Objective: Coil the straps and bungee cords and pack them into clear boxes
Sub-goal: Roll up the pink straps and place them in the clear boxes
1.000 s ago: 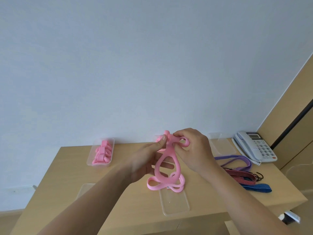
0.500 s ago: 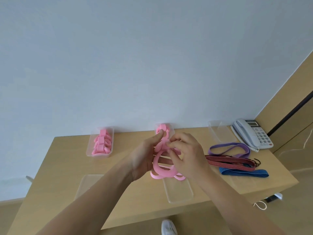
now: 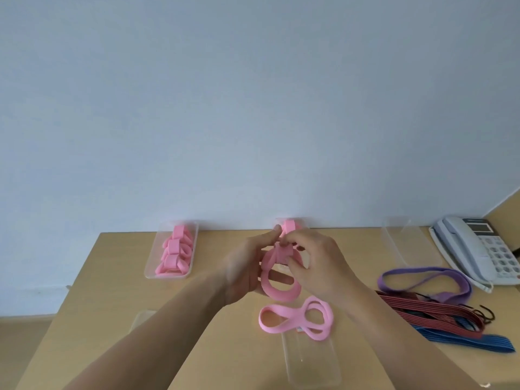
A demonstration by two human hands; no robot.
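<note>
Both hands hold a pink strap [image 3: 277, 288] above the middle of the wooden table [image 3: 92, 299]. My left hand [image 3: 244, 266] grips its coiled upper part from the left. My right hand [image 3: 315, 266] pinches the same coil from the right. One loop hangs between the hands, and the strap's loose end [image 3: 295, 322] lies in loops on the table below. A clear box [image 3: 171, 251] at the back left holds several coiled pink straps. Another clear box [image 3: 292, 225] with pink coils shows behind my fingers. An empty clear box [image 3: 405, 240] stands at the back right.
A purple strap [image 3: 427, 280], red striped bungee cords [image 3: 433, 313] with dark hooks and a blue strap [image 3: 472, 339] lie at the right. A white desk phone [image 3: 478, 249] sits at the back right corner. Clear lids lie at the near edge [image 3: 309, 361] and to the left [image 3: 140, 319].
The hands have lowered and wound more of the pink strap into a tighter coil. The hanging loop is shorter, and the loose end now lies apart on the table.
</note>
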